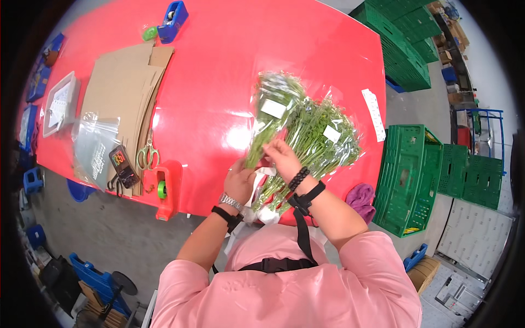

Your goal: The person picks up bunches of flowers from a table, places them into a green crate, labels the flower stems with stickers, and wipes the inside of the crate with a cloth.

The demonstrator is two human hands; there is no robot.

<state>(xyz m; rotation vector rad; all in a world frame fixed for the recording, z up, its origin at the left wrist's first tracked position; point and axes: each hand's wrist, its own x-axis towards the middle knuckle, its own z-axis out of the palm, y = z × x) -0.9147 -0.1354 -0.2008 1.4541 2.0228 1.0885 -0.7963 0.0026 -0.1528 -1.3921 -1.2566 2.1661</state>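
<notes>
My left hand (239,180) is closed around the stem end of a bunch of small-flowered stems in a clear plastic sleeve (262,127). A blank-looking white label (273,108) is on that sleeve. My right hand (282,158) is at the right side of the same stems, its thumb and finger close together; whether they pinch the sleeve is unclear. Below my hands a white strip (264,173) shows partly. Beside it, further sleeved flowers (320,131) lie on the red table (205,94), with a white label (332,134) and white-wrapped stem ends (268,215).
At the left are cardboard sheets (117,78), plastic sleeves (95,143), a phone (124,166), scissors (147,156), a red tape dispenser (169,190) and a white tray (61,104). A blue dispenser (172,21) stands farther back. A purple cloth (361,201), label sheet (373,115) and green crates (408,176) are right.
</notes>
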